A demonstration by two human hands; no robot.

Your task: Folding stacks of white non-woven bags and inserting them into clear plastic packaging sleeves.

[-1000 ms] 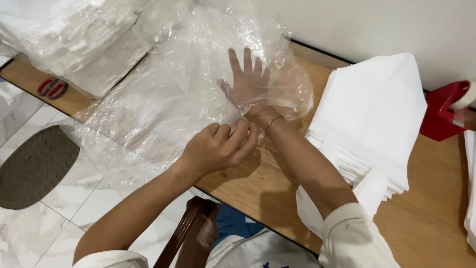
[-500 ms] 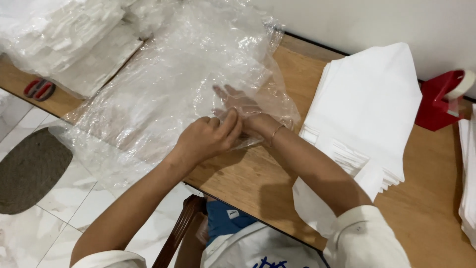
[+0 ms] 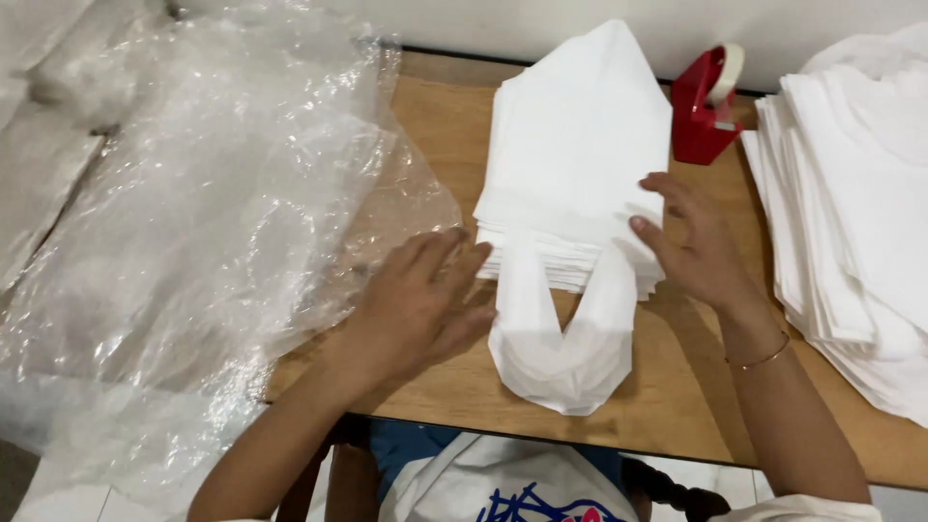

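Both hands frame 1 stack of folded white bags [image 3: 578, 164] on the wooden table [image 3: 454, 130]. The left hand [image 3: 425, 295] lies flat and open, fingers spread, its fingertips touching the stack's near left edge; it grips nothing. The right hand [image 3: 698, 246] is loosely cupped and open against the stack's right near corner, fingertips on the top bag, nothing pinched as far as the view shows.

The stack sits mid-table, its looped handles [image 3: 561, 338] hanging toward the person. Just left of it lies a big sheet of crumpled clear plastic [image 3: 213, 213], partly draped off the table edge. A red tape dispenser [image 3: 704, 108] stands behind the stack's right corner, and a 2nd pile of white bags [image 3: 855, 203] lies at the far right.

Judged from this, the stack is squared up but not yet on or inside the plastic, so the wrapping is barely begun.
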